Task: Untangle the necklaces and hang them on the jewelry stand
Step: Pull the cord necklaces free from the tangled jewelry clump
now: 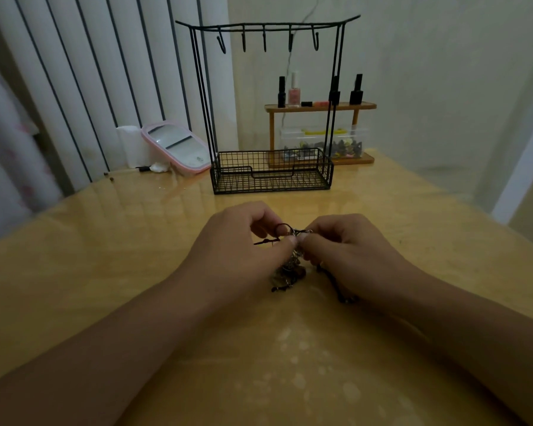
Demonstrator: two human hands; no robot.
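Observation:
A tangled bunch of dark and silver necklaces (286, 273) lies on the wooden table (105, 247) between my hands, part of it lifted. My left hand (237, 244) pinches a dark cord loop at the top of the tangle. My right hand (345, 250) pinches a silver chain piece right beside it, fingertips almost touching. A dark strand trails under my right hand. The black wire jewelry stand (271, 96) rises behind, with several bare hooks on its top bar and a wire basket at its base.
A pink-framed mirror (176, 146) and a white roll lean at the back left. A wooden shelf (320, 107) with nail polish bottles and a clear box of small items stands behind the stand. The table's right edge drops off to the floor.

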